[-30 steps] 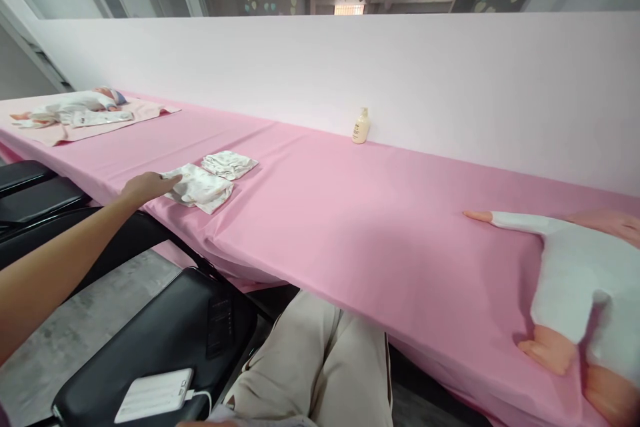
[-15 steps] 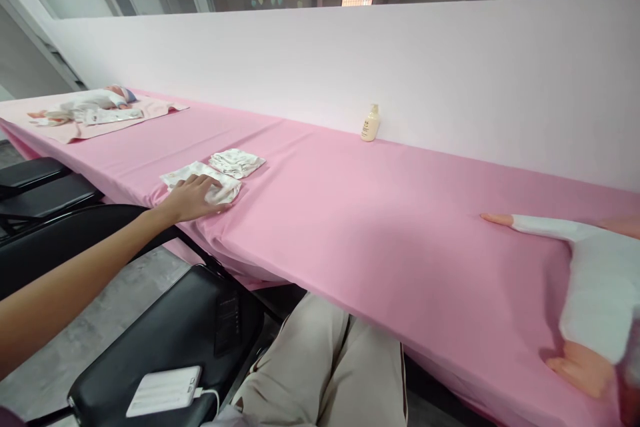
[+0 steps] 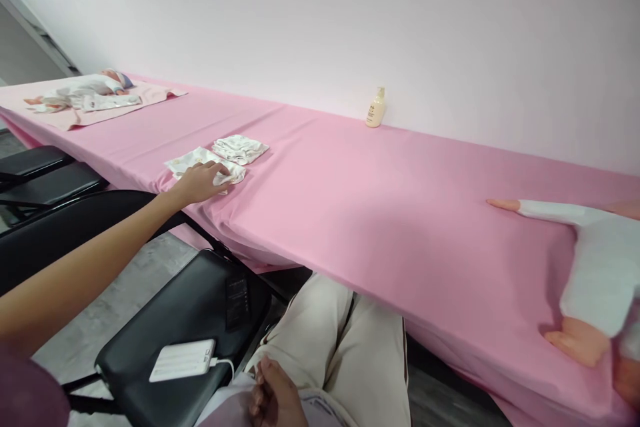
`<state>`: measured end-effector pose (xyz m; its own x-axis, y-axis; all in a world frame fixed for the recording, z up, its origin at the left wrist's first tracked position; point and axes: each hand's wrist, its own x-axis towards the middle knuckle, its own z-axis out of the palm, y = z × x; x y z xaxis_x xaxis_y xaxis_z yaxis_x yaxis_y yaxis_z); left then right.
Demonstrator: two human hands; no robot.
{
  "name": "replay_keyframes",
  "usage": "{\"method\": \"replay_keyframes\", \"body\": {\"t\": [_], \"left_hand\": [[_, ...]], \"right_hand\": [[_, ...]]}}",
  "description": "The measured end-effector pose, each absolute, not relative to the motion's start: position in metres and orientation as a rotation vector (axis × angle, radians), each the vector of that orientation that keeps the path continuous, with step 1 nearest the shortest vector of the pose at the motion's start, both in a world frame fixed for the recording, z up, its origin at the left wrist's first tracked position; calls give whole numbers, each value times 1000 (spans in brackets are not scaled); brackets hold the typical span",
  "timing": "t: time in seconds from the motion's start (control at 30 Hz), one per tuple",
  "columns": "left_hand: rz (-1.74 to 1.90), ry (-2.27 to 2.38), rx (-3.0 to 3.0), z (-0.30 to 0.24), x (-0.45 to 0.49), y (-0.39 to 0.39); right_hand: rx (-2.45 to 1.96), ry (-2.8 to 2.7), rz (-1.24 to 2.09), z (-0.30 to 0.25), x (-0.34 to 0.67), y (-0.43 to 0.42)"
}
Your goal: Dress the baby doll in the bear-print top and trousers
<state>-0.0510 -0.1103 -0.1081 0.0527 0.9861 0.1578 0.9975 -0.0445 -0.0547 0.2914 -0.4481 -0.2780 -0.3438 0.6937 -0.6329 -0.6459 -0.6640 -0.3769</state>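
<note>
My left hand (image 3: 203, 181) reaches over the near edge of the pink-covered table and grips the right end of a folded white printed cloth (image 3: 187, 160), thumb at its near side and fingers curled over the top. The hand covers part of this cloth. Just behind it lies a second folded white cloth (image 3: 240, 148), a bit crumpled. Low in the view, over my lap, my right hand (image 3: 277, 393) is loosely closed, and I see nothing in its fingers.
A baby doll (image 3: 597, 260) in white lies at the table's right end. A cream pump bottle (image 3: 376, 108) stands by the wall. Another doll (image 3: 90, 88) lies on a pale pink cloth at far left. Beside me, a black chair (image 3: 165, 307) holds a white power bank (image 3: 183, 360).
My left hand's fingers have drawn in at the cloth's right end, and the cloth bunches slightly there. My right hand has come into view over my lap. The camera has tilted down a little.
</note>
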Motion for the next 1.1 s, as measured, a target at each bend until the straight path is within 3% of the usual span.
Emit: {"method": "replay_keyframes", "body": {"t": [0.3,0.73,1.1], "left_hand": [[-120,-2105,-2177,-105,-53,-107],[-123,-2205,-2153,-95,-45,-105],[-447,-2544,-1813,-29,-53,-93]], "right_hand": [[-971,-68,2110,-237,309,-456],[-979,-57,2108,-241,308,-460],[-991,-26,2082,-264,306,-454]]}}
